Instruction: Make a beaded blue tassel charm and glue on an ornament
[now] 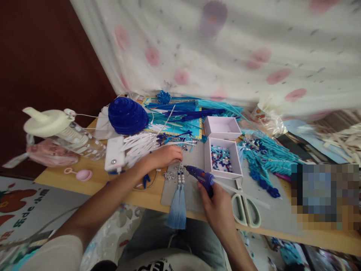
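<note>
My right hand (pixel 218 205) is wrapped around a blue hot glue gun (pixel 199 176), and a translucent glue stick (pixel 242 192) sticks out of its back. The gun's tip points left, close to the beaded top of a pair of light blue tassels (pixel 177 207). These tassels hang over the table's front edge below white and dark beads (pixel 181 177). Just above them, my left hand (pixel 169 155) is closed in a pinch; what its fingertips hold is too small to make out. A little heap of silvery chain (pixel 169 175) lies left of the beads.
Right of my hands are a white box of beads (pixel 239 158), an empty white box (pixel 222 127), scissors (pixel 246 210) and turquoise fuzzy stems (pixel 276 152). To the left stand a blue yarn-like bundle (pixel 128 116), a white device (pixel 114 153), a clear tumbler (pixel 79 137) and a pink scoop (pixel 84 175).
</note>
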Demonstrator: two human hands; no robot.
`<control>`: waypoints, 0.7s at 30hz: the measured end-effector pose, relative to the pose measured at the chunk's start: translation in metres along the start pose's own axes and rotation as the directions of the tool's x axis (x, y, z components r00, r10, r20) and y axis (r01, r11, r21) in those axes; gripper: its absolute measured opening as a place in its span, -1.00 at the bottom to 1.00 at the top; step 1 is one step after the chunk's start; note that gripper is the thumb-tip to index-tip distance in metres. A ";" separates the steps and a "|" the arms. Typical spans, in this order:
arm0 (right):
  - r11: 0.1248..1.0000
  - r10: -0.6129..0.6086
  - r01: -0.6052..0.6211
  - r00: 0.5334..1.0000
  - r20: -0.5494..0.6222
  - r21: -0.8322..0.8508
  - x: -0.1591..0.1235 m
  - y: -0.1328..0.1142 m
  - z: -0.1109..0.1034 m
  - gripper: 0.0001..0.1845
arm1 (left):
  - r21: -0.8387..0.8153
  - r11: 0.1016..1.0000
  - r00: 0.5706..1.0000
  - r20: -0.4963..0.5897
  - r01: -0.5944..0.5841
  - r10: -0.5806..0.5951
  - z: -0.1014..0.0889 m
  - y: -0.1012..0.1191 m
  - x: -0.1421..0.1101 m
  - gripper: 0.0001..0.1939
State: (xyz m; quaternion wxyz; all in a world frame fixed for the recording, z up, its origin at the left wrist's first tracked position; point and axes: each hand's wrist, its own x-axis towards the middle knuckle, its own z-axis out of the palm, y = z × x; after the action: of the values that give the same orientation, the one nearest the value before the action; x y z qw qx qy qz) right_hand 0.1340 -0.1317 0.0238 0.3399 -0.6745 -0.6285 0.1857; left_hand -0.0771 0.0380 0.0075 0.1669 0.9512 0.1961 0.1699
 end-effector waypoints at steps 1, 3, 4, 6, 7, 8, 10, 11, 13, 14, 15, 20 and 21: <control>1.000 -0.006 0.006 1.000 -0.001 -0.003 0.000 0.000 0.000 -0.67 | 0.007 1.000 1.000 -0.006 -0.004 0.004 0.001 -0.001 0.000 -0.80; 1.000 -0.013 0.013 1.000 0.005 -0.017 0.000 0.000 0.001 -0.66 | 0.020 1.000 1.000 -0.027 -0.016 0.017 0.004 -0.002 -0.001 -0.79; 1.000 -0.013 0.014 1.000 0.012 -0.025 0.000 0.000 0.001 -0.65 | 0.026 0.999 0.999 -0.037 -0.022 0.023 0.005 -0.002 -0.002 -0.79; 0.999 -0.014 0.014 1.000 0.024 -0.039 0.001 0.000 0.001 -0.63 | 0.033 0.999 0.998 -0.057 -0.028 0.030 0.007 -0.002 -0.003 -0.78; 0.999 -0.014 0.015 1.000 0.025 -0.045 0.001 0.000 0.001 -0.63 | 0.035 0.999 0.997 -0.069 -0.025 0.028 0.008 -0.002 -0.003 -0.78; 0.999 -0.013 0.014 1.000 0.023 -0.051 0.001 0.000 0.001 -0.62 | 0.038 0.999 0.997 -0.078 -0.020 0.023 0.009 -0.002 -0.003 -0.78; 0.998 -0.007 0.008 1.000 0.015 -0.068 0.001 0.001 0.002 -0.60 | 0.059 0.998 0.996 -0.088 -0.009 0.014 0.011 -0.001 -0.003 -0.79; 0.997 0.000 0.001 1.000 0.013 -0.079 0.001 0.001 0.002 -0.60 | 0.078 0.997 0.996 -0.087 -0.003 0.010 0.012 0.000 -0.003 -0.79; 0.995 0.016 -0.014 1.000 0.017 -0.102 0.000 0.003 0.003 -0.58 | 0.116 0.993 0.997 -0.077 0.007 0.002 0.012 0.003 -0.003 -0.76; 0.994 0.021 -0.019 1.000 0.020 -0.111 0.000 0.003 0.003 -0.57 | 0.130 0.991 0.997 -0.073 0.012 -0.002 0.012 0.005 -0.004 -0.75; 0.993 0.025 -0.023 0.999 0.020 -0.118 0.000 0.004 0.004 -0.56 | 0.139 0.990 0.997 -0.073 0.017 -0.007 0.012 0.006 -0.004 -0.73; 0.995 0.018 -0.016 1.000 0.013 -0.096 0.001 0.002 0.005 -0.57 | 0.158 0.987 0.996 -0.085 0.033 -0.020 0.014 0.011 -0.006 -0.73; 0.996 0.014 -0.012 1.000 0.020 -0.090 0.001 0.002 0.005 -0.57 | 0.165 0.986 0.996 -0.090 0.038 -0.024 0.015 0.011 -0.006 -0.74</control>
State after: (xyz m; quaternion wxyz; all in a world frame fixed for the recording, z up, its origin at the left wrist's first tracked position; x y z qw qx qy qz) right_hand 0.1318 -0.1295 0.0194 0.3017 -0.6913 -0.6352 0.1664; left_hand -0.0734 0.0224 -0.0030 0.0808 0.9503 0.2315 0.1918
